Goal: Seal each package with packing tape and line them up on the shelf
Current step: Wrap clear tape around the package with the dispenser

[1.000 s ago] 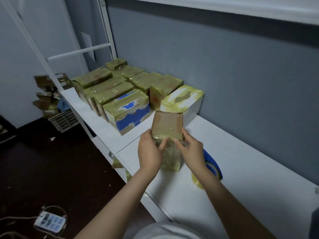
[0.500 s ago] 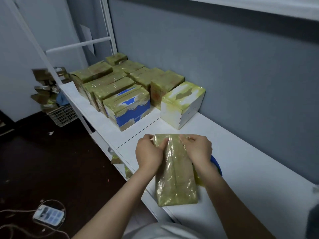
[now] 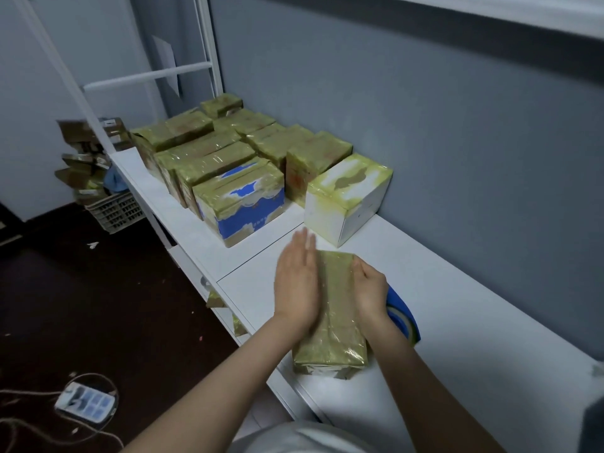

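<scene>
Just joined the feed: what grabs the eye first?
The hands at centre: the left hand lies flat against a tape-wrapped package, and the right hand grips its other side, on the white shelf. Behind, rows of taped packages line the wall. A blue tape roll peeks out beside the right wrist.

one wide-angle view only, worn on the head: it looks forward and steeply down along the white shelf [image 3: 474, 322], close over the taped package [image 3: 336, 328] at mid-frame, grey wall [image 3: 425, 125] on the right, dark floor [image 3: 98, 305] on the left.
</scene>
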